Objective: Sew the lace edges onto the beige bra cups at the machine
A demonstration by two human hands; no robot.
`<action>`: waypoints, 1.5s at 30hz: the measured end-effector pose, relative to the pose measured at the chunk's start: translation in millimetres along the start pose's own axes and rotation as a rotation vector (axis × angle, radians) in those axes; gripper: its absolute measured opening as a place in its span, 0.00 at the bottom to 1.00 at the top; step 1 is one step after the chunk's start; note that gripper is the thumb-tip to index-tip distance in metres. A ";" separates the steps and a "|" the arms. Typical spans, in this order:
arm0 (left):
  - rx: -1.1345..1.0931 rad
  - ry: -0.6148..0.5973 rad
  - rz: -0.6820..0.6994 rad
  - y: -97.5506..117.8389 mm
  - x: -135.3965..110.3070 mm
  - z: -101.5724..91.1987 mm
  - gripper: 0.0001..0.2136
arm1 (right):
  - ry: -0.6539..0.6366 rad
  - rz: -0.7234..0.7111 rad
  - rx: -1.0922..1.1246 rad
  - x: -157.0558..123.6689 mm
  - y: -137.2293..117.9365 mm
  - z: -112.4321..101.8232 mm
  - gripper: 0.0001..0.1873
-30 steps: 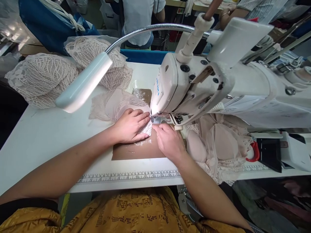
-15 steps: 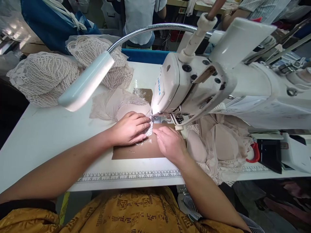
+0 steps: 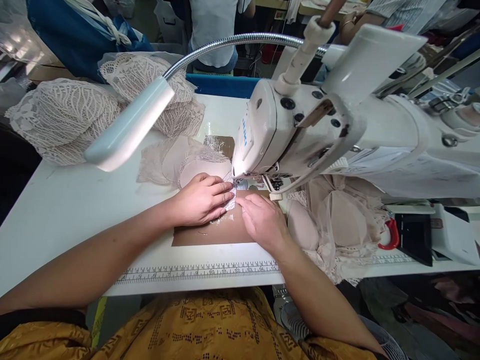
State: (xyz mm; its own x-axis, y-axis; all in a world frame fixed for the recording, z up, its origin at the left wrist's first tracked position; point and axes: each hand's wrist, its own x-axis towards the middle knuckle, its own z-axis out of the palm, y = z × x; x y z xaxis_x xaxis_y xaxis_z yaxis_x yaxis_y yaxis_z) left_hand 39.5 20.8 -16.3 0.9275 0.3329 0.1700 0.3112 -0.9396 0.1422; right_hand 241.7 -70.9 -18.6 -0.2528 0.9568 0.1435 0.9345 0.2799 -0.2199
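Observation:
A pale pink lace bra (image 3: 204,169) with a moulded cup lies left of the needle of a white sewing machine (image 3: 258,130). Its lace edge runs under the presser foot area, where the exact contact is hidden. My left hand (image 3: 200,200) lies flat over the lace, fingers stretched toward the needle. On the other side, my right hand (image 3: 262,220) is closed, its thumb and forefinger pinched at the lace edge just in front of the needle. Both hands rest over a brown taped sheet (image 3: 210,235) on the white table (image 3: 75,200).
Bundled lace pieces (image 3: 67,120) sit at the far left beneath a lamp (image 3: 131,125) on a bendy metal neck. More padded bras (image 3: 337,225) are heaped to the right, beside a red-handled tool (image 3: 392,235). A printed ruler (image 3: 202,272) follows the front edge. A person (image 3: 212,35) sits beyond.
The view has shifted slightly. Both hands and the lace at the needle keep almost the same positions.

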 end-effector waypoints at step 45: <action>0.005 0.039 0.000 -11.0 4.9 1.3 0.16 | -0.036 0.058 -0.162 9.7 -4.8 4.7 0.22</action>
State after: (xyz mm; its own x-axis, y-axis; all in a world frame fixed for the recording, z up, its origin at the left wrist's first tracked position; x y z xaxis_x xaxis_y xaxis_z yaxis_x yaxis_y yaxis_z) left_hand 40.9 32.7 -18.3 0.9190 0.3353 0.2076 0.3120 -0.9401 0.1371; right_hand 233.6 -62.5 -20.8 -0.2037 0.9740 0.0996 0.9752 0.2109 -0.0679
